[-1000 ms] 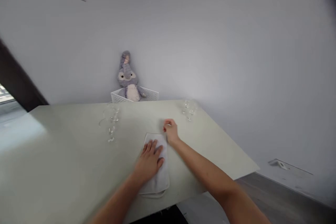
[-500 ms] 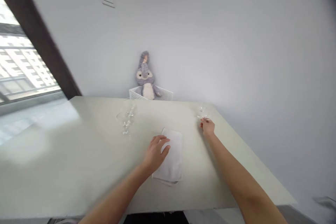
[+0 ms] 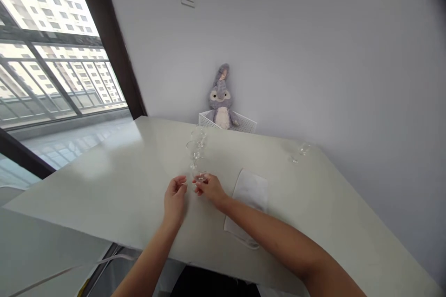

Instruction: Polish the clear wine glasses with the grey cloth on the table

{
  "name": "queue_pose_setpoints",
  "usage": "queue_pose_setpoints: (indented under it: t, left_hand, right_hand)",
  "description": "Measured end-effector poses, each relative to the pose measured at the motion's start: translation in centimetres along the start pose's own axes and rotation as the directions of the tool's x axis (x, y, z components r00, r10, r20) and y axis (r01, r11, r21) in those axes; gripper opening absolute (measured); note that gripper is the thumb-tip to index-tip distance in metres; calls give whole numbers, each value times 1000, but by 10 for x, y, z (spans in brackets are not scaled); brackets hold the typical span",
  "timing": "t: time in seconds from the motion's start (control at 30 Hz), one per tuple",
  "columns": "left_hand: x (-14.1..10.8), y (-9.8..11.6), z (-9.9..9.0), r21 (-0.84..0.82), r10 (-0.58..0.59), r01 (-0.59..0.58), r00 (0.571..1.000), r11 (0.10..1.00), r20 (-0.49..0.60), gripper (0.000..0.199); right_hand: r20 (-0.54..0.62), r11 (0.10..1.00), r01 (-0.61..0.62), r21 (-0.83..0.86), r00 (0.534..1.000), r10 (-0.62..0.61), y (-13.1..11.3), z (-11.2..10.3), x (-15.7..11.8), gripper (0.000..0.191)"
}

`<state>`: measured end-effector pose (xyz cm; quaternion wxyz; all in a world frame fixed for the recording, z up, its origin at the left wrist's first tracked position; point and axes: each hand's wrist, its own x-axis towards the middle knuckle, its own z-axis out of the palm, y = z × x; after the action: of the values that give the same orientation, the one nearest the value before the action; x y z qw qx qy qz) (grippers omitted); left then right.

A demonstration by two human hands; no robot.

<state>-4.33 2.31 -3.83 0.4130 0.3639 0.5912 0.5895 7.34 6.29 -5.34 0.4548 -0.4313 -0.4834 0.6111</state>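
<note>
My right hand has its thumb and fingers closed around a clear glass, low on its bowl. Just left of it, my left hand is half curled with thumb and fingers apart, holding nothing and not touching the glass. Behind the held glass, several clear stemmed glasses form a row running away from me; they overlap and are hard to separate. A folded white cloth lies on the table, partly covered by my right forearm. Another clear glass is at the far right, its outline faint.
The pale table meets the wall at the back and right. Behind its far edge, a grey plush toy sits in a white perforated basket. A window with a railing is on the left. A cable runs below the table's front edge.
My right hand has come from the far right to the glasses on the left, now holding a glass. My left hand has left the cloth and moved left. The view has turned left.
</note>
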Motion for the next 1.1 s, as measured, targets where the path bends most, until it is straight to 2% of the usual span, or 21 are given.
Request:
queue_pose_setpoints:
  t: [0.1, 0.2, 0.4, 0.5, 0.57, 0.6, 0.67, 0.7, 0.77, 0.8, 0.87, 0.9, 0.93, 0.97, 1.0, 1.03, 1.1]
  left_hand:
    - [1, 0, -5, 10, -16, 15, 994, 1000, 110, 30]
    - [4, 1, -5, -43, -19, 27, 984, 999, 175, 35]
    - [9, 0, 1, -85, -33, 51, 979, 995, 203, 40]
    - [12, -5, 2, -47, -31, 39, 987, 998, 157, 40]
    - [14, -7, -2, -3, -31, 31, 994, 1000, 102, 41]
    - [14, -8, -4, 22, -30, 29, 996, 999, 82, 41]
    - [12, -9, -11, 55, -28, 24, 998, 998, 62, 38]
    - [9, -9, -16, 77, -18, 13, 997, 997, 69, 36]
    - [0, -9, -23, 110, -6, -2, 997, 994, 77, 34]
    - [-6, -10, -26, 127, 1, -10, 997, 992, 76, 34]
    - [-19, -12, -30, 185, -2, -17, 995, 983, 100, 36]
    - [-26, -14, -31, 217, -14, -8, 995, 976, 102, 36]
    - [-32, -15, -31, 251, -31, 4, 994, 968, 103, 37]
    - [-37, -17, -30, 278, -44, 15, 994, 960, 100, 38]
    - [-42, -19, -29, 300, -50, 20, 994, 954, 94, 39]
    - [-44, -20, -28, 315, -50, 20, 995, 949, 87, 39]
    - [-47, -21, -27, 321, -38, 14, 997, 947, 67, 38]
  right_hand:
    - [21, 1000, 19, -22, 1000, -19, 7, 14, 15, 16]
    - [14, 997, 50, -56, 999, -50, 8, 16, 27, 15]
    - [0, 993, 47, -109, 999, -47, 7, 20, 40, 17]
    - [15, 990, 61, -127, 998, -60, 5, 20, 37, 21]
    - [6, 987, 79, -138, 997, -79, 1, 12, 30, 28]
    - [-35, 985, 87, -151, 995, -93, -1, 3, 26, 31]
    - [-203, 979, 89, -183, 971, -127, -7, -29, 18, 30]
    - [-314, 977, 85, -197, 938, -145, -11, -52, 14, 27]
    - [-544, 975, 78, -208, 819, -181, -21, -109, 4, 23]
    - [-660, 975, 71, -209, 726, -195, -26, -141, -1, 24]
    - [-844, 977, 51, -207, 496, -204, -38, -205, -11, 32]
    - [-898, 979, 35, -199, 393, -196, -44, -235, -14, 36]
    - [-931, 982, 21, -190, 313, -187, -50, -261, -17, 40]
    - [-949, 983, 7, -182, 259, -177, -54, -282, -19, 42]
    - [-957, 984, -4, -176, 233, -171, -58, -300, -19, 45]
    - [-959, 985, -11, -174, 231, -166, -61, -313, -18, 47]
    - [-949, 985, -22, -173, 271, -161, -64, -329, -12, 48]
